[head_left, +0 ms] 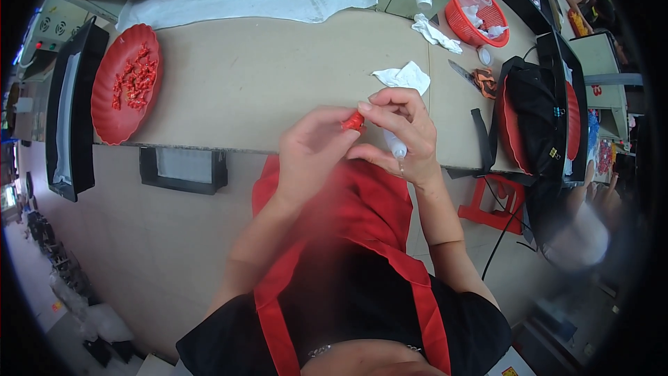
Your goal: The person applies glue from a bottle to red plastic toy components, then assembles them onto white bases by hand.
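Note:
Above my lap, near the table's front edge, my left hand (pixel 306 145) pinches a small glossy red piece (pixel 353 122) between thumb and fingers. What kind of piece it is cannot be made out. My right hand (pixel 415 132) has a fingertip against the top of that piece. A small white tube with a narrow tip (pixel 396 145) sits in the curl of the same hand, its upper part hidden by the fingers. Just beyond this hand lies a crumpled white tissue (pixel 405 78). To the left, a red scalloped tray (pixel 104 115) holds several similar small red pieces.
A red basket (pixel 456 24) with white wads stands at the back right. Nearby lie a white cloth (pixel 437 33), scissors with orange-and-black wrapped handles (pixel 483 81) and a black bag (pixel 532 115). A white-lined machine opening (pixel 243 5) borders the far side. A red stool (pixel 490 203) stands below.

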The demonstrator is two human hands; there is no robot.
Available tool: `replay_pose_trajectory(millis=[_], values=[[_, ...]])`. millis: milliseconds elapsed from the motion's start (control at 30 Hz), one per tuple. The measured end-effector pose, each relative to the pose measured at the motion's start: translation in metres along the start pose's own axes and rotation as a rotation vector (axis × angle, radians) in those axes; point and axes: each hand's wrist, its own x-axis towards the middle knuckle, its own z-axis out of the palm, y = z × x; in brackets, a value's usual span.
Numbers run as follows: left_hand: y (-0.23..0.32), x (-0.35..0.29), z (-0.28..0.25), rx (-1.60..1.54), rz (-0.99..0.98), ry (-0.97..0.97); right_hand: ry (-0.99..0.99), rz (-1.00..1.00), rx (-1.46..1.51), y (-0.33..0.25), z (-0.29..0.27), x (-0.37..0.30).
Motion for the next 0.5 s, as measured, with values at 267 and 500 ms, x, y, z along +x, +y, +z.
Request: replay_pose_trajectory(millis=[267,500], values=[[-0.015,0.006,0.002,0.403,0.608,0.176,0.099,0.11,0.115,-0.031,0.007,-0.008],[-0.016,0.006,-0.006,0.561,0.665,0.162,0.168,0.139,0.13,-0.028,0.011,-0.005]])
